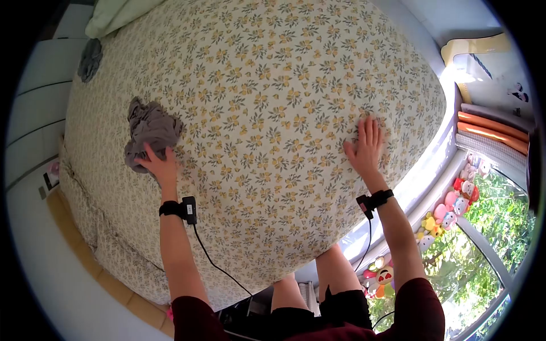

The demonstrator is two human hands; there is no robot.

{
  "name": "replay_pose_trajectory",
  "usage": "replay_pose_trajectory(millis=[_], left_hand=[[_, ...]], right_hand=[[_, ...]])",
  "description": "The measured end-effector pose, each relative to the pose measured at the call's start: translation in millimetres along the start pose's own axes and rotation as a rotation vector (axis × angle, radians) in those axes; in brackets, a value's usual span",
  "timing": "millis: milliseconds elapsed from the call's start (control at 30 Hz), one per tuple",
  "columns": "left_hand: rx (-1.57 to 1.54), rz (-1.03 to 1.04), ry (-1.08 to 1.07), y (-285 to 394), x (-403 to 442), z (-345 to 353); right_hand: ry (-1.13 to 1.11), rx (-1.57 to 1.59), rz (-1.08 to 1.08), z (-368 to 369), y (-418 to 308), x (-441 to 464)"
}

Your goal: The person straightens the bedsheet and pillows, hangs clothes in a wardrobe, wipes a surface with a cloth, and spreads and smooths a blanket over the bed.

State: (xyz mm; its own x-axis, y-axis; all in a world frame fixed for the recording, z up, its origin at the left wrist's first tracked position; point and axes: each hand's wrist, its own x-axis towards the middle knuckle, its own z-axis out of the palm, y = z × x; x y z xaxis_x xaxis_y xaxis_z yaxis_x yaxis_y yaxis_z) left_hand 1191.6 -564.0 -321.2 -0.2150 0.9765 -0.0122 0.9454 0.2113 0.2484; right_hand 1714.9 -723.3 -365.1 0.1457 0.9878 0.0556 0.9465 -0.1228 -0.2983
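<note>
A crumpled grey-brown cloth (152,126) lies in a loose heap on the left part of the floral bed sheet (273,142). My left hand (161,165) is at the heap's near edge, its fingers dug into the folds and gripping the fabric; some fingertips are hidden there. On the right side of the bed, my right hand (367,148) rests flat on the sheet, fingers stretched out, holding nothing. Each wrist wears a black strap with a small box and a cable.
A smaller dark grey cloth (90,60) lies at the bed's far left edge, near a pale green pillow or cover (116,17). Plush toys (449,210) line the window at right. Folded fabrics (493,128) and a yellow-edged board (483,62) stand beyond.
</note>
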Motion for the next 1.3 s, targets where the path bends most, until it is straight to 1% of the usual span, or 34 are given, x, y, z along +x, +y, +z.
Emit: replay_pose_trajectory(millis=[33,67,100,133,167,200,267,300,367,400,433,467,500,533,567,600,633,667,733,767,833,867,933,967,1033,1067,1100,1133,1167,1200,1267,1300], left_hand=[[0.026,-0.174,0.043,-2.2,15.9,5.6],[0.053,-0.348,0.081,-5.7,30.3,12.3],[0.048,-0.336,0.065,-15.8,43.8,21.9],[-0.084,-0.361,0.017,-27.2,53.8,30.8],[-0.215,-0.388,-0.031,-28.5,57.8,41.1],[-0.216,-0.383,-0.047,-6.9,53.8,41.3],[-0.182,-0.314,-0.254,42.3,38.9,40.4],[-0.298,-0.209,-0.270,67.0,16.5,48.7],[-0.406,-0.195,-0.477,138.6,-36.5,47.1],[-0.539,-0.066,-0.517,147.7,-68.2,62.8],[-0.515,-0.042,-0.653,175.4,-98.4,62.9],[-0.493,0.113,-0.714,183.8,-131.3,74.3],[-0.541,0.163,-0.850,183.0,-163.5,88.5],[-0.520,0.145,-0.943,196.2,-186.9,86.9],[-0.494,0.127,-1.032,209.1,-203.8,85.3],[-0.492,0.130,-1.033,218.1,-213.2,82.8],[-0.488,0.060,-1.142,225.4,-220.2,80.3],[-0.478,-0.010,-1.251,229.9,-225.4,78.3],[-0.500,0.029,-1.222,227.9,-235.7,80.6],[-0.457,0.060,-1.241,229.7,-239.9,75.2],[-0.399,0.099,-1.251,229.9,-247.7,66.5],[-0.338,0.137,-1.305,228.8,-254.7,63.2],[-0.272,0.178,-1.354,215.4,-274.6,53.0],[-0.277,0.255,-1.275,206.5,-287.8,56.2],[-0.335,0.374,-1.090,198.7,-307.8,62.1],[-0.371,0.420,-0.992,198.6,-315.1,61.6],[-0.319,0.333,-1.089,208.3,-314.9,51.6],[-0.263,0.239,-1.187,212.9,-318.3,41.0],[-0.280,0.232,-1.159,213.2,-327.0,37.6],[-0.311,0.244,-1.148,212.1,-339.3,36.1],[-0.337,0.240,-1.129,206.3,-365.8,11.2],[-0.306,0.269,-1.143,209.2,-373.6,-7.5]], right_hand=[[-0.030,0.055,-0.016,0.4,-21.5,0.7],[-0.045,0.140,-0.124,8.7,-40.5,0.1],[-0.133,0.205,-0.220,10.5,-64.5,3.3],[-0.172,0.292,-0.337,20.6,-80.9,2.8],[-0.279,0.267,-0.437,19.5,-92.2,11.1],[-0.285,0.261,-0.423,21.0,-84.5,19.5],[-0.248,0.213,-0.497,28.8,-57.7,46.7],[-0.196,0.103,-0.350,19.3,-29.6,60.5],[-0.105,-0.087,-0.042,-18.4,50.2,69.1],[-0.059,-0.200,0.079,-29.6,93.1,57.0],[0.000,-0.294,0.165,-38.0,130.2,32.6],[0.013,-0.261,0.264,-45.0,166.2,4.6],[0.020,-0.253,0.351,-53.3,186.2,-21.2],[-0.033,-0.279,0.433,-59.0,197.0,-41.6],[-0.015,-0.275,0.439,-56.8,196.4,-52.9],[0.002,-0.269,0.446,-60.5,187.3,-54.0],[0.051,-0.186,0.354,-55.3,176.6,-52.3],[0.102,-0.102,0.263,-53.4,144.8,-34.9],[-0.041,0.067,0.100,-40.6,91.4,-10.3],[-0.035,0.076,0.102,-35.1,86.0,-10.4],[-0.117,-0.038,0.017,-21.3,77.0,-11.9],[-0.108,-0.025,0.014,-20.5,80.8,-14.5],[-0.023,-0.218,0.277,-34.3,104.4,-37.3],[-0.001,-0.227,0.268,-41.7,116.3,-49.2],[-0.157,-0.193,0.407,-61.9,140.2,-72.7],[-0.254,-0.136,0.435,-80.8,144.3,-83.2],[-0.353,-0.078,0.459,-99.2,147.9,-96.9],[-0.353,0.052,0.457,-110.7,155.5,-116.3],[-0.313,0.156,0.440,-127.2,153.9,-134.9],[-0.321,0.181,0.388,-137.2,160.6,-160.0],[-0.377,0.234,0.396,-165.6,158.7,-213.2],[-0.436,0.273,0.415,-177.5,166.1,-247.3]])
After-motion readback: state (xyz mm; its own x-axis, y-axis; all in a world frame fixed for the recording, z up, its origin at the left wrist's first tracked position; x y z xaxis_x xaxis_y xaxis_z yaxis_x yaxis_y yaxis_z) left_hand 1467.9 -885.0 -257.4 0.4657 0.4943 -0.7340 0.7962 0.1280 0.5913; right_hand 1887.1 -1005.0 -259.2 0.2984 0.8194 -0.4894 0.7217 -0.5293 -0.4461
